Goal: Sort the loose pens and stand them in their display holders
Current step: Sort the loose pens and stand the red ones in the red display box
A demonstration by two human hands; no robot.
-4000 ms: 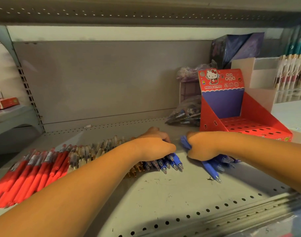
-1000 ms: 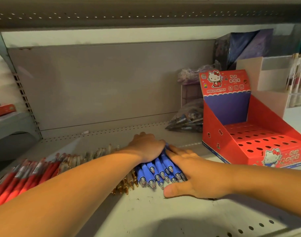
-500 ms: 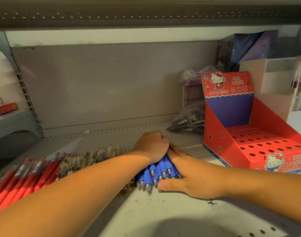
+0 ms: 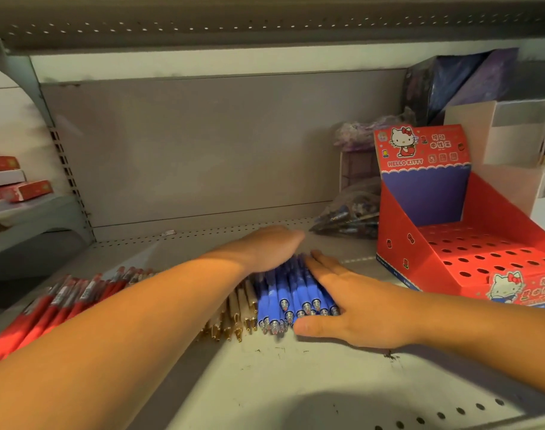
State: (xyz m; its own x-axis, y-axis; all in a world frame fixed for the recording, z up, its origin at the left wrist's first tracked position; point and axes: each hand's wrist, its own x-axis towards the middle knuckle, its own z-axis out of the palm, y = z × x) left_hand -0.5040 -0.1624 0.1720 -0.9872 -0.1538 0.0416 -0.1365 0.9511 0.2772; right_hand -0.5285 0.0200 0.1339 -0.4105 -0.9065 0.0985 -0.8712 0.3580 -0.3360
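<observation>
A pale grey-green metal shelf board (image 4: 296,383) with holes along its front edge fills the lower frame. Behind it stands a flat grey back panel (image 4: 203,144), under a perforated grey upper shelf (image 4: 265,23). A small white paper scrap (image 4: 168,233) lies at the panel's foot. At the left edge, beyond a slotted grey upright (image 4: 66,169), flat red cardboard boxes (image 4: 32,190) lie on a neighbouring shelf (image 4: 32,215). A dark purple glossy box (image 4: 451,85) stands upper right.
</observation>
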